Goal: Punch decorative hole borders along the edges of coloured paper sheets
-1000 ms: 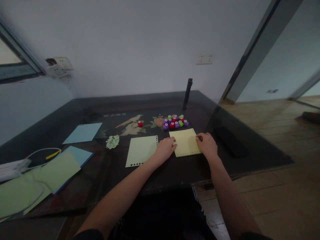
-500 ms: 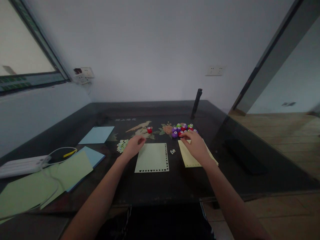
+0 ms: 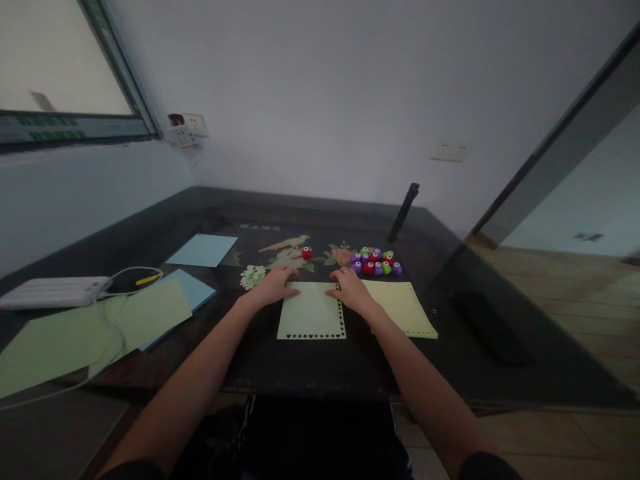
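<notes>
A pale green sheet of paper [image 3: 311, 310] lies flat on the table, small shapes such as hearts cut along its right and bottom edges. My left hand [image 3: 271, 287] is at its upper left corner, fingers stretched forward and thumb apart over the paper. At the upper right corner rests my right hand [image 3: 353, 290], also open, with its thumb on the sheet. Beyond the paper stands a small red piece with an eye-like white top [image 3: 307, 253]. Past my right hand is a cluster of similar purple, red and green pieces [image 3: 379, 269].
Yellow paper sheets [image 3: 395, 300] lie to the right, partly under my right forearm. White flower-like pieces [image 3: 253, 276] sit by my left hand. Leftward are blue sheets [image 3: 203, 251], green sheets [image 3: 145, 307] and a white power strip [image 3: 55, 292] with a cable. A black rod [image 3: 404, 212] stands at the back right.
My right hand has moved left from the coloured cluster and yellow sheets to the green sheet's upper right corner. My left hand's fingers have spread at the left corner. The camera view has tilted.
</notes>
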A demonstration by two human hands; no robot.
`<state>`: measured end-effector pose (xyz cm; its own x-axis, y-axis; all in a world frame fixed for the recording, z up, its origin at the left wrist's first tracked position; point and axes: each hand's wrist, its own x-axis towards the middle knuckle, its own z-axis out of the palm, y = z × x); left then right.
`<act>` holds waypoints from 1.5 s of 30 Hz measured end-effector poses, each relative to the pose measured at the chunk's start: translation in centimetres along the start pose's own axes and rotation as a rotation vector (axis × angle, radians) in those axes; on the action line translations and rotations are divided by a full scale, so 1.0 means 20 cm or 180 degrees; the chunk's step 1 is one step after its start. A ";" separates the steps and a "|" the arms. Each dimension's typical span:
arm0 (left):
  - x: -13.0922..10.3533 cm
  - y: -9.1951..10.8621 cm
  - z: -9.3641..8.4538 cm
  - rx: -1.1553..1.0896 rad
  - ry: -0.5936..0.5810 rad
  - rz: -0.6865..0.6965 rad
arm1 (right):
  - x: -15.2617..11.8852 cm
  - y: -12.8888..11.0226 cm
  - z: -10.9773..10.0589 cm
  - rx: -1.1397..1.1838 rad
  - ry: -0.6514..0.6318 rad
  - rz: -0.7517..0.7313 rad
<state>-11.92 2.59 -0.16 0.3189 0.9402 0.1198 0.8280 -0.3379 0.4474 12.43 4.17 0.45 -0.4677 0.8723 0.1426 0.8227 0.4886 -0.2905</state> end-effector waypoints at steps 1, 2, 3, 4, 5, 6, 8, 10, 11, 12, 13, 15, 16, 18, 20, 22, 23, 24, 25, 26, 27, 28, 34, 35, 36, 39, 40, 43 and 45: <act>0.00 0.00 0.00 -0.0012 -0.0024 -0.0012 | 0.00 0.00 0.00 0.0020 -0.0012 0.0018; 0.00 0.00 0.00 -0.0020 -0.0037 -0.0021 | 0.01 0.00 0.00 0.0040 -0.0023 0.0034; 0.01 0.00 0.00 -0.0021 -0.0040 -0.0027 | 0.01 0.00 0.00 0.0057 -0.0030 0.0048; 0.01 0.00 0.00 -0.0016 -0.0039 -0.0026 | 0.01 0.00 0.00 0.0070 -0.0035 0.0056; 0.01 -0.01 0.00 -0.0006 -0.0035 -0.0017 | 0.01 0.00 0.00 0.0081 -0.0034 0.0060; 0.01 -0.01 0.00 0.0006 -0.0031 -0.0001 | 0.02 0.00 0.00 0.0095 -0.0030 0.0065; 0.01 -0.01 0.00 0.0013 -0.0009 0.0046 | 0.02 0.01 0.01 0.0149 -0.0007 0.0078; 0.01 -0.01 0.00 0.0001 0.0031 0.0056 | 0.02 0.01 0.02 0.0249 0.0066 0.0079; 0.01 -0.01 0.00 -0.0005 0.0060 0.0057 | 0.02 0.01 0.03 0.0307 0.0120 0.0076; 0.01 -0.01 0.00 -0.0004 0.0096 0.0063 | 0.02 0.01 0.03 0.0367 0.0181 0.0070; 0.01 -0.01 0.00 0.0004 0.0138 0.0072 | 0.02 0.01 0.03 0.0438 0.0244 0.0062; 0.01 0.00 -0.01 0.0008 0.0201 0.0097 | 0.02 0.01 0.02 0.0678 0.0327 0.0055; 0.01 0.00 -0.01 -0.0029 0.0195 0.0092 | 0.02 0.01 0.02 0.0854 0.0338 0.0071; 0.01 0.01 -0.02 -0.0237 0.0103 0.0020 | 0.02 0.01 0.00 0.1299 0.0325 0.0144; 0.01 0.02 -0.05 -0.0572 0.0001 -0.0077 | 0.02 0.02 -0.02 0.1814 0.0280 0.0247; 0.02 0.02 -0.07 -0.0951 0.0040 -0.0164 | 0.02 0.03 -0.03 0.2382 0.0234 0.0335; 0.02 0.02 -0.08 -0.1157 0.0116 -0.0216 | 0.02 0.04 -0.04 0.2686 0.0204 0.0367; 0.02 0.02 -0.09 -0.1369 0.0229 -0.0288 | 0.01 0.04 -0.05 0.2970 0.0163 0.0399; 0.02 0.03 -0.10 -0.1581 0.0370 -0.0383 | 0.01 0.05 -0.06 0.3214 0.0103 0.0434; 0.03 0.03 -0.11 -0.1784 0.0533 -0.0491 | 0.01 0.05 -0.06 0.3410 0.0025 0.0475; 0.03 0.03 -0.11 -0.1978 0.0704 -0.0595 | 0.00 0.06 -0.07 0.3558 -0.0060 0.0523; 0.03 0.03 -0.11 -0.2167 0.0861 -0.0681 | 0.00 0.06 -0.07 0.3667 -0.0131 0.0577; 0.03 0.07 -0.06 -0.3026 0.0754 -0.0699 | 0.01 0.08 -0.07 0.3899 0.0236 0.0680; 0.02 0.08 -0.05 -0.3037 0.0575 -0.0659 | 0.02 0.08 -0.08 0.3918 0.0330 0.0664; 0.02 0.10 -0.05 -0.3009 0.0386 -0.0608 | 0.02 0.09 -0.08 0.3943 0.0406 0.0655; 0.00 0.13 -0.04 -0.2748 -0.0100 -0.0425 | 0.02 0.09 -0.08 0.3985 0.0560 0.0658; -0.01 0.15 -0.04 -0.2645 -0.0210 -0.0371 | 0.03 0.10 -0.08 0.3974 0.0600 0.0659; -0.02 0.17 -0.04 -0.2477 -0.0430 -0.0274 | 0.03 0.11 -0.06 0.3868 0.0690 0.0653; -0.02 0.18 -0.05 -0.2452 -0.0541 -0.0249 | 0.04 0.12 -0.06 0.3795 0.0678 0.0638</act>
<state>-9.54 1.07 2.17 0.3905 0.9194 -0.0465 0.3186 -0.0876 0.9438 14.38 5.99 0.95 -0.2128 0.9703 0.1151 0.0114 0.1202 -0.9927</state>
